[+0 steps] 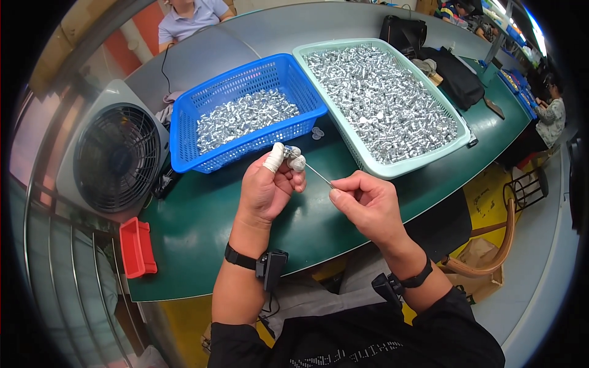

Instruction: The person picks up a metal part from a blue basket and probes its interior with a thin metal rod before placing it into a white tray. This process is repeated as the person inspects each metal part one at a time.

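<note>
White coverings wrap the thumb and some fingertips of my left hand (265,191), which is closed in a pinch on a small shiny metal part (288,152). Most of that part is hidden by the fingers. Between thumb and index finger, my right hand (373,207) grips a thin metal rod (319,176). The rod's far end reaches the fingertips of my left hand; whether it touches the part I cannot tell. Just beyond my hands stand a blue basket (245,142) and a pale green basket (375,167), both holding many small silvery metal pieces.
A grey box fan (116,158) stands at the left, above a small red bin (138,248) on the green table (202,236). Clear round bits (317,133) lie by the blue basket. Black bags (457,76) sit at the far right. Across the partition, a person (191,21) is seated.
</note>
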The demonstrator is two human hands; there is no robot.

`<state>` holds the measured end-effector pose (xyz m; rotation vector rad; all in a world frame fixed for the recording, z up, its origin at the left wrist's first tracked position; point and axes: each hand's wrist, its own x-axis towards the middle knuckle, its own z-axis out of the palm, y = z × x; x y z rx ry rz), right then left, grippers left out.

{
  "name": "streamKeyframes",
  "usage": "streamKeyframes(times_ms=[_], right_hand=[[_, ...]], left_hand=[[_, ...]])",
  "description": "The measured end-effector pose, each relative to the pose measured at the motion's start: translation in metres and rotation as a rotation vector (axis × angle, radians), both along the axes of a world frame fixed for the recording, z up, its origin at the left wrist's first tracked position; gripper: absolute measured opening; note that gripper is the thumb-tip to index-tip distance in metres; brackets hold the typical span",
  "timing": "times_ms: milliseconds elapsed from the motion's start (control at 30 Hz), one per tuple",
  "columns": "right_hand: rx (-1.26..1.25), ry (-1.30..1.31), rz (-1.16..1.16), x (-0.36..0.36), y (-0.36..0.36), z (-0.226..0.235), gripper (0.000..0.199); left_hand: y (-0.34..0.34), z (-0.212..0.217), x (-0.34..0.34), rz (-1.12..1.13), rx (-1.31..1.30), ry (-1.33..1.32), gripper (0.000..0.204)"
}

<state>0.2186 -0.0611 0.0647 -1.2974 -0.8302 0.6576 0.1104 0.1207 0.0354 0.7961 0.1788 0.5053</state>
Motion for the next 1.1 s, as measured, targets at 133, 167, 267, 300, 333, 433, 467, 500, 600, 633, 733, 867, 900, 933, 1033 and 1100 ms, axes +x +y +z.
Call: streamKeyframes(times_ms=[133,167,267,300,333,433,467,500,600,633,733,867,900,933,1033,1100], right_hand=[[0.007,0.018,-0.002,0.003,0.0,-0.001,0.013],[0.006,0.012,-0.008,0.003,-0.001,0.0,0.013],[-0.031,0.27,0.065,0.002,-0.001,0.004,0.014],[-0.03,0.264,0.056,0.003,-0.001,0.005,0.014],[-0.028,0.333,0.086,0.005,-0.002,0.004,0.015],[-0.02,0.469,0.139,0.009,-0.002,0.0,0.015],[-0.023,0.534,0.173,0.01,-0.002,-0.002,0.015],[-0.025,0.599,0.206,0.011,-0.002,-0.003,0.014],[-0.019,0.53,0.203,0.007,0.001,-0.005,0.012],[-0.013,0.399,0.17,0.003,0.003,-0.006,0.01],[0.029,0.089,0.072,0.001,0.006,-0.009,0.008],[0.162,-0.613,-0.173,0.001,0.01,-0.018,0.004],[0.194,-0.789,-0.235,0.001,0.01,-0.02,0.004],[0.23,-0.963,-0.292,0.0,0.012,-0.02,0.004],[-0.013,0.264,0.178,0.008,0.004,-0.002,0.004],[-0.139,0.877,0.4,0.008,0.002,0.001,0.004]], left_hand=[[-0.003,0.006,0.001,0.017,0.058,0.029,0.033],[-0.005,0.008,0.001,0.024,0.082,0.039,0.033],[-0.008,0.01,-0.005,-0.015,0.169,0.083,0.032],[-0.009,0.01,-0.006,-0.033,0.214,0.108,0.031],[-0.01,0.011,-0.005,-0.041,0.214,0.101,0.031],[-0.013,0.011,-0.003,-0.012,0.227,0.151,0.031],[-0.013,0.011,-0.003,-0.018,0.227,0.148,0.031],[-0.013,0.012,-0.004,-0.021,0.216,0.147,0.029],[-0.008,0.011,-0.008,-0.031,0.197,0.146,0.026],[-0.003,0.007,-0.01,-0.044,0.209,0.151,0.025],[0.004,0.001,-0.011,-0.072,0.235,0.162,0.021],[-0.005,0.015,-0.008,0.009,0.242,0.372,0.018],[-0.008,0.02,-0.007,0.013,0.264,0.33,0.017],[-0.01,0.023,-0.009,0.024,0.286,0.291,0.016],[-0.009,0.022,-0.014,0.023,0.328,0.17,0.013],[-0.007,0.019,-0.017,-0.004,0.37,0.01,0.01]])
